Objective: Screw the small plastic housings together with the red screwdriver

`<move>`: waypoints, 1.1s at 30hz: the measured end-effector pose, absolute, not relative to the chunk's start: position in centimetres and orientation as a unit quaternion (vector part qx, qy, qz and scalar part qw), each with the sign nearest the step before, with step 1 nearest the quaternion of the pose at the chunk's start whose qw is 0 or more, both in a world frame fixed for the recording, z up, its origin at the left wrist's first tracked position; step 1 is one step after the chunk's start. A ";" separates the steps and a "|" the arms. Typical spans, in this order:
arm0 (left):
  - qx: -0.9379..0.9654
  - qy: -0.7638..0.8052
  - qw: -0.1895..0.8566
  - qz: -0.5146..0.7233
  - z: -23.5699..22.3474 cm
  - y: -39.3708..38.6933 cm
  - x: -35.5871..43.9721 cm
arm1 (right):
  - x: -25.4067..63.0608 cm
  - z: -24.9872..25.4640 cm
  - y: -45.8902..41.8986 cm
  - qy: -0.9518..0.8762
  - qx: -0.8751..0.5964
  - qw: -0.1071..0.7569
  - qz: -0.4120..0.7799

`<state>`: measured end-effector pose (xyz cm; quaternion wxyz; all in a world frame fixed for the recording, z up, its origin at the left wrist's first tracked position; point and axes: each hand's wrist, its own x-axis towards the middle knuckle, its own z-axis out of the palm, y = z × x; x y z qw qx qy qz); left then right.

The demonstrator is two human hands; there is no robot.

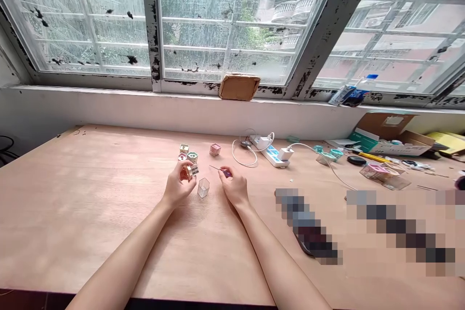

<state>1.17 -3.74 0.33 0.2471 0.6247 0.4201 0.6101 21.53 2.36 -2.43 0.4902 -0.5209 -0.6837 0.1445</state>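
Note:
My left hand (178,185) is closed around a small cream-coloured piece with silver metal blocks (193,170), which looks like a pencil sharpener head. A small screwdriver (225,173) with a dark purple handle is gripped in my right hand (235,186), its thin shaft pointing left toward that piece without touching it. Between my hands a clear angular cup (203,188) rests on the table. Just beyond my left hand are a cream-topped case (184,148), a green-topped case (192,157) and a pink-topped case (182,157), partly hidden. Farther right sits a pink case (215,149).
A white power strip (271,152) with plugged-in chargers and cables lies behind my right hand. Teal cases (327,155), pink cases (379,173), a yellow pencil-like tool (372,156) and an open cardboard box (394,143) stand at right. A blurred dark object (307,227) lies nearer.

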 end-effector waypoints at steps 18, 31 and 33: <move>0.687 0.423 0.195 0.557 0.0 -3.7 0.7 | 19.3 -0.1 -2.4 -0.606 -0.387 0.664 0.204; 0.683 0.444 0.165 0.557 0.3 -3.7 0.6 | 19.3 0.5 -2.7 -0.571 -0.372 0.695 0.229; 0.685 0.445 0.161 0.554 0.3 -3.6 0.6 | 19.3 0.6 -2.8 -0.574 -0.375 0.692 0.225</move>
